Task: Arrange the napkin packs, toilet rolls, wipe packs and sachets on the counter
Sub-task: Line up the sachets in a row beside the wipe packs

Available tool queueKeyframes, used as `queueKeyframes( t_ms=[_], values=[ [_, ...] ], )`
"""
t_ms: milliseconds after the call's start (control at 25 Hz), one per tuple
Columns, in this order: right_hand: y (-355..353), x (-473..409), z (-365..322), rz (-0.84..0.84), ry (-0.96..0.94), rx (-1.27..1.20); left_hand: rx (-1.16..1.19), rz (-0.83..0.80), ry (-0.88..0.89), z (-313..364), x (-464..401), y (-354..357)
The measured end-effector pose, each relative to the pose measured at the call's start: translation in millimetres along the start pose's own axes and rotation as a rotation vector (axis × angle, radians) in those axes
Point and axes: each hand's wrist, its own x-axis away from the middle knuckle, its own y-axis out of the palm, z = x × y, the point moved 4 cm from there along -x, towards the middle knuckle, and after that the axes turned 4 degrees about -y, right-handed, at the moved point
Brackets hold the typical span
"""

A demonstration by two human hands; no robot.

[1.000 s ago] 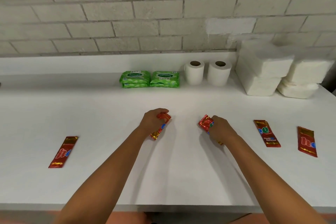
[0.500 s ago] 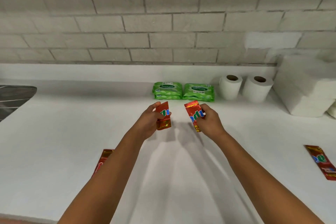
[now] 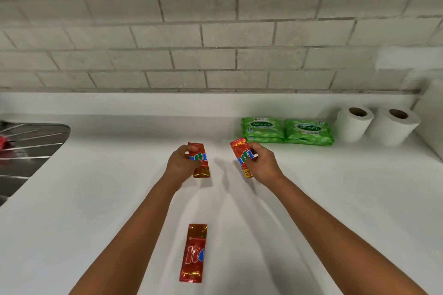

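Head view: the left hand (image 3: 182, 163) has its grip pinched round a red sachet (image 3: 200, 160) held above the white bench (image 3: 96, 199), long axis near upright, gold end down. The right hand (image 3: 261, 163) pinches a second red sachet (image 3: 241, 157), its top leaning left, yellow end down. A third red sachet (image 3: 193, 252) lies flat on the bench between the forearms, long axis running away from the person, tilted slightly right at its far end. Two green Sanicare wipe packs (image 3: 286, 130) sit side by side at the back, with two toilet rolls (image 3: 376, 124) upright just right of them and a napkin pack (image 3: 432, 117) at the frame edge. A steel drainer (image 3: 28, 151) is at the left.

Against half a second ago, the hands hold the same sachets slightly further apart, and the view has swung left, so the lying sachet now shows whole and the sachet at the right is out of frame.
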Motion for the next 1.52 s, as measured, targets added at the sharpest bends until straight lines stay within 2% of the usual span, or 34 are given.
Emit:
queueKeyframes(
  t_ms=[280,440,600,720,880,1120,1360,1520],
  values=[
    [52,-57,-15,0.034,0.018,0.069,-0.168,0.015,0.131,9,-68,-30],
    [77,-100,-13,0.055,0.081,0.159,-0.258,0.005,0.165,19,-109,-22],
    [90,-135,-9,0.027,0.122,0.291,-0.480,0.001,0.235,36,-141,-3],
    [98,-154,0,0.009,0.157,0.334,-0.551,-0.053,0.214,32,-165,10],
    [108,-171,16,-0.049,0.203,0.431,-0.533,-0.079,0.163,19,-184,17],
    [116,-170,19,-0.093,0.201,0.673,-0.644,0.008,0.186,16,-176,20],
    [94,-137,-8,-0.053,0.021,0.516,-0.610,0.095,0.189,28,-141,2],
    [66,-97,-26,-0.065,-0.050,0.476,-0.510,0.020,0.214,31,-101,-3]
  ],
)
